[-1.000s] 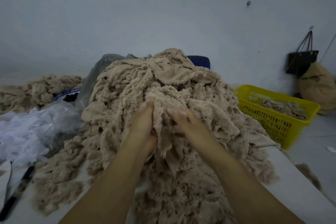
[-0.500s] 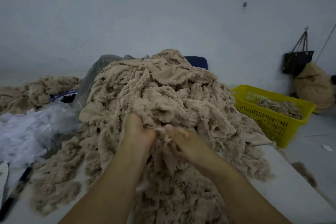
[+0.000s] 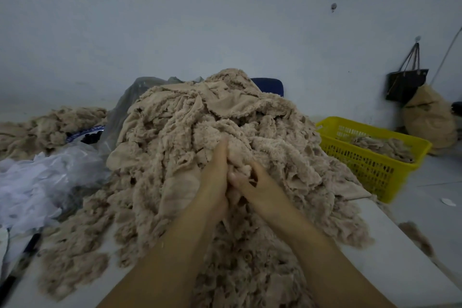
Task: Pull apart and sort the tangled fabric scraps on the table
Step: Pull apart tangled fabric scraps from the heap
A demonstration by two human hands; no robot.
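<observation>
a: where are the scraps?

b: in one big heap (image 3: 195,137) in the middle of the table (image 3: 390,267), beige and matted, spilling down towards the near edge. both hands are dug into its front.

a: what are the fingers doing?

b: the left hand (image 3: 215,182) has its fingers straight and pressed together, lying up along a clump (image 3: 240,155). its thumb is hidden, so i can't tell if it pinches. the right hand (image 3: 252,182) has its fingers curled into that same clump, gripping it. the two hands are touching.

a: how far along, would you say?

b: early, i'd judge. a thin layer of scraps (image 3: 382,145) lies in the yellow basket (image 3: 362,167) just beside the table on the right, and a smaller pile (image 3: 50,125) sits at the far left. nearly all the tangle is left to pull apart.

a: count it for me.

b: one heap, one smaller pile, one basket, two hands. further out, one clear plastic bag (image 3: 37,177) on the left, one black bag (image 3: 406,84) hanging on the wall, and one tan sack (image 3: 428,117) under it.
</observation>
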